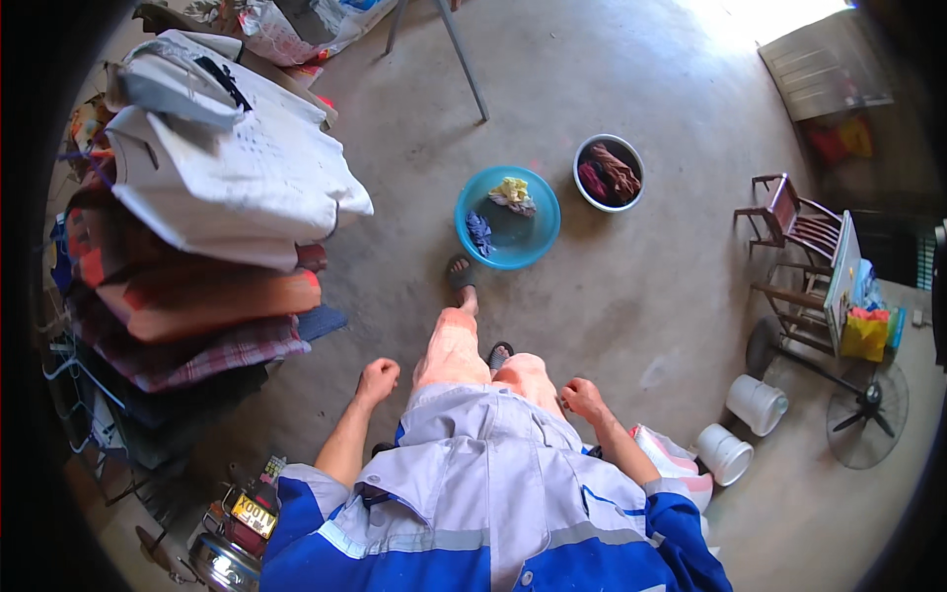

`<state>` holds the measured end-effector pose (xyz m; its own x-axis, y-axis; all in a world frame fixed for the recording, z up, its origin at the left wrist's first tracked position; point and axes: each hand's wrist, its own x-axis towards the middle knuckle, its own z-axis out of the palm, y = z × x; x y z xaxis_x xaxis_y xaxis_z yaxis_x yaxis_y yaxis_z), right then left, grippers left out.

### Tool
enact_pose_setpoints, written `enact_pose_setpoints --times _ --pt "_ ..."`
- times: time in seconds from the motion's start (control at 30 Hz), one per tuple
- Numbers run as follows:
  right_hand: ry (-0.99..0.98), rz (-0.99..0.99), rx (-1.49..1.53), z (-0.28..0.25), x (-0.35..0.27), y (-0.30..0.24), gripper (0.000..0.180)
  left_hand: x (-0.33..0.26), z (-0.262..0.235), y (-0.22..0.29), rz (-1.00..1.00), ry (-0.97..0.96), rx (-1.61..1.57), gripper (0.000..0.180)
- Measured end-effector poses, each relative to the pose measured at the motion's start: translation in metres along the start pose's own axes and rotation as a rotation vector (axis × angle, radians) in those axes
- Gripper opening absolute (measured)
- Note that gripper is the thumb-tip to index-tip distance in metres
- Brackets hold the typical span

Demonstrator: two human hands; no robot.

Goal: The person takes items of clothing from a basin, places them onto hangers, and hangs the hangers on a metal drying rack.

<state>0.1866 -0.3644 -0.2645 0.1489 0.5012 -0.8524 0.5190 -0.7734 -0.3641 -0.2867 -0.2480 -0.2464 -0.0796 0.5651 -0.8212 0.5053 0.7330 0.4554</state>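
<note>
My left hand (pixel 379 380) hangs beside my left thigh, its fingers curled in and nothing showing in them. Curled likewise, my right hand (pixel 582 397) is by my right thigh, with no object visible in it. Ahead of my forward foot, a teal basin (pixel 461 209) stands on the floor. In it lie a yellowish cloth (pixel 512 189) and a bunched blue cloth (pixel 478 233). Farther right is a smaller grey-rimmed basin (pixel 609 208) with dark red and brown clothes (pixel 617 176). Neither hand touches the basins.
On the left rises a pile of clothes and blankets (pixel 212 316) under a white sheet (pixel 237 178). At the right stand a wooden chair (pixel 784 212), a floor fan (pixel 868 407) and white buckets (pixel 758 405). A metal leg (pixel 460 61) stands beyond the basins.
</note>
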Motion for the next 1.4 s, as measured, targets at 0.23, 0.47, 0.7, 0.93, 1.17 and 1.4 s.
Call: enact_pose_setpoints --times 0.23,0.47,0.7,0.93,1.17,1.4 --pt "-0.025 -0.115 0.018 -0.064 0.074 -0.132 0.027 0.067 0.007 0.119 0.18 -0.012 -0.048 0.021" --pt "-0.158 -0.336 -0.263 -0.054 0.211 -0.167 0.026 0.069 0.063 0.101 0.186 0.045 0.267 0.031" --pt "-0.126 -0.578 -0.556 -0.029 0.436 -0.084 0.022 0.09 0.168 0.096 0.092 0.078 0.235 0.071" --pt "-0.476 -0.352 -0.623 0.038 0.542 -0.104 0.012 0.1 0.187 0.114 -0.166 0.115 0.348 0.082" --pt "-0.04 -0.334 -0.685 0.011 0.599 -0.17 0.019 0.108 0.179 0.119 -0.162 0.155 0.369 0.083" --pt "-0.463 -0.373 -0.701 0.088 0.624 -0.171 0.038 0.112 0.164 0.116 -0.216 0.159 0.402 0.085"
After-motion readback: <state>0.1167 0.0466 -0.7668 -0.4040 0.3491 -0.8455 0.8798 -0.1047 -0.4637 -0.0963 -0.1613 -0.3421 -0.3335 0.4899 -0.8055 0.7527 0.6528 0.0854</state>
